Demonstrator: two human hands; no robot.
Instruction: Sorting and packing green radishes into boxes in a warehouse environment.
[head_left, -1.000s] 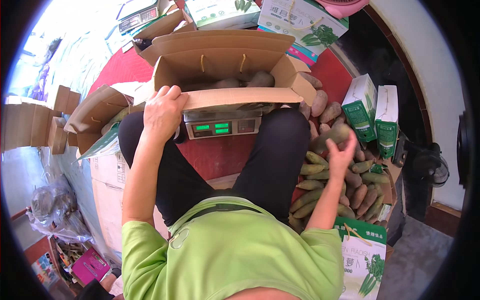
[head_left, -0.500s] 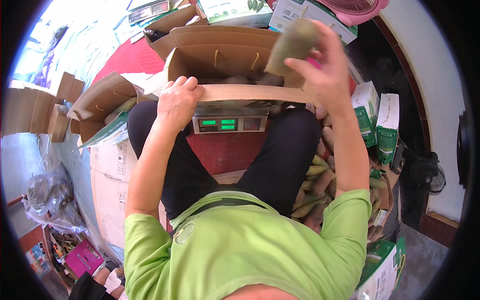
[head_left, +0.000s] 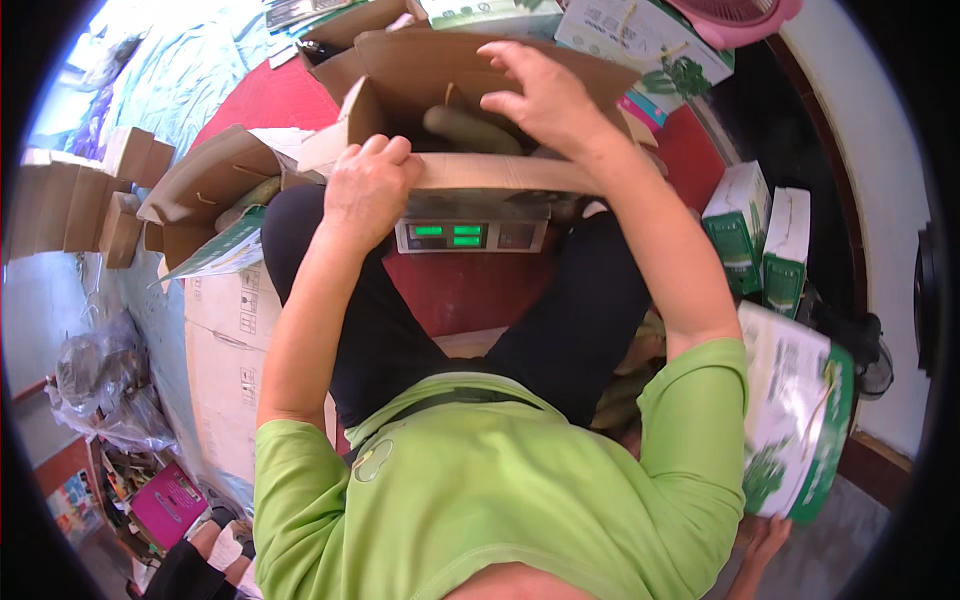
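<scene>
An opened brown cardboard box [head_left: 510, 174] stands in front of me, at the far side of a digital scale [head_left: 470, 236] with a lit green display. My left hand [head_left: 372, 188] is closed round the near flap at its left end. Inside the box lies a long, greenish oblong vegetable [head_left: 468, 130]; anything under it is mostly hidden by the flap. Over the box's right part hovers my right hand [head_left: 548, 100], fingers spread and holding nothing.
To the left, another open carton [head_left: 200, 195] holds similar produce. Two white-green boxes [head_left: 737, 225] stand at right. Nearer, another person's hand [head_left: 768, 545] holds a white-green carton [head_left: 790, 410]. A pink fan [head_left: 735, 22] sits at the far right.
The greenish vegetable has left my right hand and now lies in the box. That hand has opened and moved left. At right, another person's hand and a carton have come in.
</scene>
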